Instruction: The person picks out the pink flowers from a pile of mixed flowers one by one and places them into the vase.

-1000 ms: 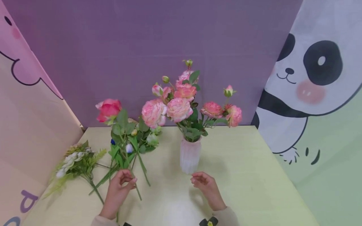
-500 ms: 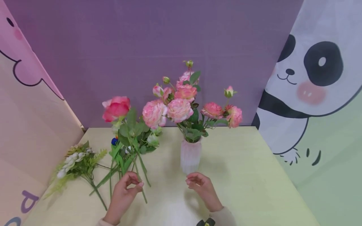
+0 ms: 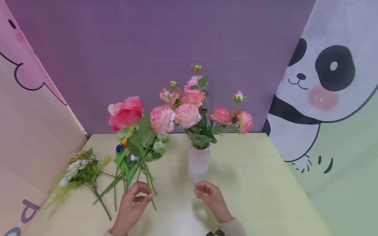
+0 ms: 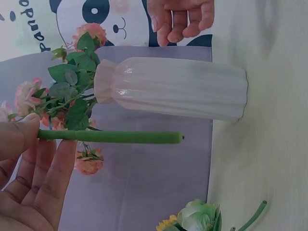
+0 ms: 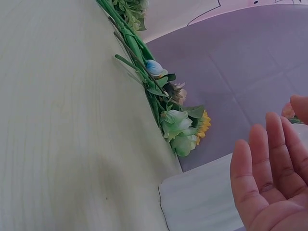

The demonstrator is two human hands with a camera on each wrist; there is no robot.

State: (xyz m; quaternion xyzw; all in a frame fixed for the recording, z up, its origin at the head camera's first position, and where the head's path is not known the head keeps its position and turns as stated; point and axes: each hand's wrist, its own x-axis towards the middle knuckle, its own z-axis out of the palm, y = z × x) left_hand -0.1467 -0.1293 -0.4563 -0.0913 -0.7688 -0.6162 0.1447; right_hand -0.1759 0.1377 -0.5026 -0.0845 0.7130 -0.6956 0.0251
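Note:
My left hand (image 3: 133, 206) pinches the green stem (image 4: 130, 137) of a large pink rose (image 3: 125, 113) between thumb and fingers. The bloom stands upright above the hand, with green leaves below it, and the bare stem end sticks out past the fingertips. My right hand (image 3: 213, 201) hovers near the vase's base with its fingers loosely bent; the right wrist view shows no object in its palm (image 5: 274, 202). A whitish-pink ribbed vase (image 3: 198, 164) stands upright between and beyond the hands. Pink peonies (image 3: 187, 114) with buds and leaves fill its mouth.
On the table (image 3: 251, 183), a pile of flowers lies behind the left hand, including a pale green bloom (image 3: 159, 146), a blue bud (image 3: 119, 148) and a sunflower (image 5: 204, 126). A white-flowered spray (image 3: 78, 167) lies at the left. A purple panel (image 3: 177, 39) rises behind.
My left hand has moved right and slightly nearer, carrying the rose with it; the bloom now appears larger. The right hand has shifted slightly left. The vase stays put.

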